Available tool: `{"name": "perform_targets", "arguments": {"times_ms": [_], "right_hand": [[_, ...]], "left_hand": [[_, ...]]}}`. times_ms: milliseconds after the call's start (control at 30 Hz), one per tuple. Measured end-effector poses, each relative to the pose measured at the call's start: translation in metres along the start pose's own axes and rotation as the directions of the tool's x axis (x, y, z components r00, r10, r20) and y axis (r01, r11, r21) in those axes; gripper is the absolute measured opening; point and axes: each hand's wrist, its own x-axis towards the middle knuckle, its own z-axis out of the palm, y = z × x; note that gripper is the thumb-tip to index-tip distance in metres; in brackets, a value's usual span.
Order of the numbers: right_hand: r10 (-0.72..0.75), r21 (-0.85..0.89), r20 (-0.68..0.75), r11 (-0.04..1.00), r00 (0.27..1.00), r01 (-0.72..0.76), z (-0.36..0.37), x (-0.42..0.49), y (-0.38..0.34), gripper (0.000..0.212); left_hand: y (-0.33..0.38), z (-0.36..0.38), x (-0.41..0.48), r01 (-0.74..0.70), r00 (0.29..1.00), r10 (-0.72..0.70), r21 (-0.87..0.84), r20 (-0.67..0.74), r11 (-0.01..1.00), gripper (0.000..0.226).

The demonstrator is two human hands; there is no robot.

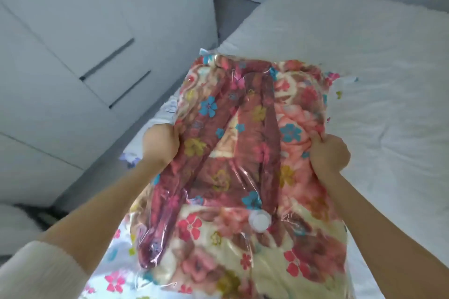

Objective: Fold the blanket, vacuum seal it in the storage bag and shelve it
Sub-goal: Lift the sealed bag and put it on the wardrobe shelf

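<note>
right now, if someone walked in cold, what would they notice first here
The eye goes first to the storage bag in the middle, clear plastic drawn tight over a bright floral blanket. The left hand and right hand grip its two sides above a white bed. A round white valve sits on the bag nearer the person, and pale cabinet doors fill the left.

Bright soft daylight, perhaps slight blur
</note>
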Motion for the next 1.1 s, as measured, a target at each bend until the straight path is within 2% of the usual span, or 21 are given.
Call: {"name": "perform_targets", "arguments": {"times_ms": [133,267,500,567,700,900,1000,1100], "right_hand": [[-0.209,0.097,0.077,0.975,0.975,0.201,0.034,-0.035,-0.104,0.042],[-0.374,0.184,0.15,0.92,0.915,0.346,0.065,-0.08,-0.203,0.044],[-0.54,0.339,0.297,0.831,0.788,0.441,0.117,-0.18,-0.352,0.043],[-0.578,0.397,0.329,0.802,0.746,0.446,0.126,-0.207,-0.386,0.039],[-0.651,0.525,0.347,0.731,0.675,0.436,0.135,-0.248,-0.449,0.048],[-0.747,0.666,0.281,0.604,0.603,0.438,0.117,-0.277,-0.534,0.054],[-0.799,0.719,0.235,0.526,0.554,0.454,0.1,-0.282,-0.578,0.056],[-0.827,0.77,0.185,0.458,0.531,0.445,0.081,-0.289,-0.623,0.057]], "left_hand": [[-0.087,-0.071,-0.023,0.209,0.973,-0.2,0.069,-0.119,0.976,0.039],[-0.165,-0.141,-0.047,0.364,0.901,-0.328,0.085,-0.283,0.928,0.046],[-0.277,-0.253,-0.086,0.562,0.778,-0.422,0.215,-0.465,0.798,0.048],[-0.3,-0.283,-0.093,0.603,0.759,-0.429,0.283,-0.489,0.746,0.042],[-0.326,-0.341,-0.103,0.686,0.712,-0.458,0.385,-0.533,0.617,0.025],[-0.331,-0.414,-0.11,0.789,0.606,-0.449,0.421,-0.657,0.448,0.029],[-0.319,-0.454,-0.108,0.811,0.565,-0.405,0.393,-0.719,0.433,0.03],[-0.311,-0.496,-0.101,0.845,0.477,-0.36,0.306,-0.802,0.438,0.039]]}}
